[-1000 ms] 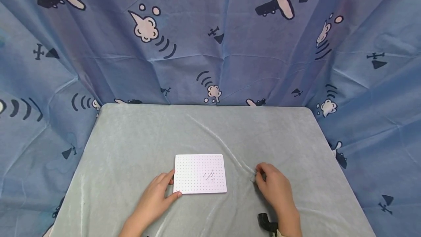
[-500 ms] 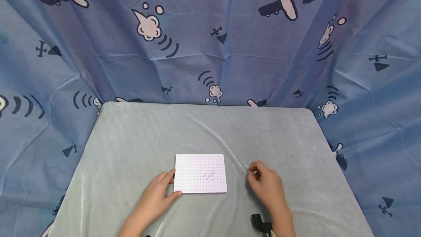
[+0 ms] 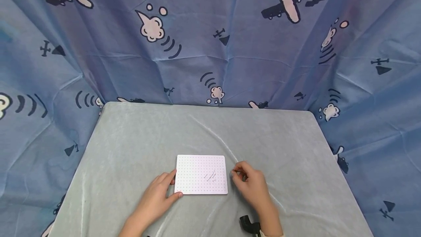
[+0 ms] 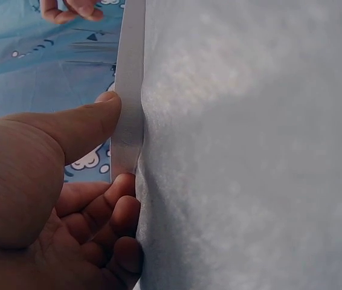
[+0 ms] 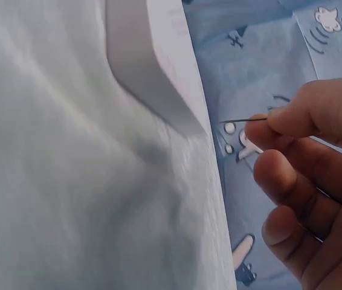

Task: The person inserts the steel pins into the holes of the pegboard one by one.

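Note:
A white rectangular board [image 3: 194, 171] with a grid of small dots lies on the grey cloth. Several thin dark needle-like pieces [image 3: 211, 176] lie on its right half. My left hand [image 3: 152, 198] holds the board's near left corner, thumb at the near edge and fingers along the left side; in the left wrist view the thumb [image 4: 95, 124] touches the board's side. Just right of the board is my right hand [image 3: 253, 184]. Its thumb and index finger pinch a thin dark needle [image 5: 242, 120], whose tip points toward the board; the other fingers are loosely curled.
Grey cloth [image 3: 148, 131] with creases covers the table. A blue curtain [image 3: 184, 72] with aeroplane prints hangs behind and at both sides. A black wrist piece [image 3: 248, 226] sits by the right wrist.
My right hand has moved left across the cloth, closer to the board's right edge, still pinching. My left hand and the board have stayed put; the head view has shifted slightly.

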A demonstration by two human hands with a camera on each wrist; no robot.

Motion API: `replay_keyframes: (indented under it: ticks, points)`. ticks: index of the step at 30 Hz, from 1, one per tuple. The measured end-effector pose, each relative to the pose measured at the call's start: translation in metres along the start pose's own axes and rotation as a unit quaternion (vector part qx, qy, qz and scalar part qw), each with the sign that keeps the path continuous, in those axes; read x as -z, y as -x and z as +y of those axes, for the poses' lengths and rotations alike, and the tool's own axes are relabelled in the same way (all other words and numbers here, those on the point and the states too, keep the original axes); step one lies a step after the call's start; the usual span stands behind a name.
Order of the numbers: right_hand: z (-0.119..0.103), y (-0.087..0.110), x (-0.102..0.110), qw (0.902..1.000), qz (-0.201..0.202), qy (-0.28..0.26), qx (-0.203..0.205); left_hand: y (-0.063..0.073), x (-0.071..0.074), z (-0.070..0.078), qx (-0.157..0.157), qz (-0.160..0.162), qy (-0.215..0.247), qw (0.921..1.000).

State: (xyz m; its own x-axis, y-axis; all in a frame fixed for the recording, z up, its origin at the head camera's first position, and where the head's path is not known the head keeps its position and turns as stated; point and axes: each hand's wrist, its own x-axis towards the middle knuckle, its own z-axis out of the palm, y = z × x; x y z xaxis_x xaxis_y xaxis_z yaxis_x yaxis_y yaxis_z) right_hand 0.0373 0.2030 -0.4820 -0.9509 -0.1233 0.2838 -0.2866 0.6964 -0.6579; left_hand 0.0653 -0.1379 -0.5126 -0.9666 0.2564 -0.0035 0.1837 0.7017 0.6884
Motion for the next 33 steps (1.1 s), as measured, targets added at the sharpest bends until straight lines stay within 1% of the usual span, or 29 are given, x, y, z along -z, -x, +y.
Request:
replay_keyframes:
  ticks: [5, 11, 18, 25, 33]
  points:
    - [-0.006, -0.002, -0.011, 0.9997, -0.014, -0.018, 0.005, 0.000, 0.000, 0.001, 0.001, 0.000, 0.000, 1.0000]
    - [-0.009, -0.005, -0.020, 0.9996, -0.017, -0.015, 0.017, 0.000, 0.000, 0.001, 0.000, 0.001, -0.003, 1.0000]
    - [-0.014, -0.008, -0.024, 0.9990, -0.035, -0.021, 0.017, -0.001, 0.000, 0.001, -0.004, 0.004, -0.005, 1.0000]
    - [-0.016, -0.010, -0.027, 0.9986, -0.037, -0.029, 0.025, -0.001, 0.000, 0.002, 0.001, 0.001, -0.001, 1.0000]
    - [-0.017, -0.010, -0.030, 0.9984, -0.044, -0.021, 0.028, -0.001, 0.001, 0.002, 0.006, 0.000, 0.001, 1.0000]
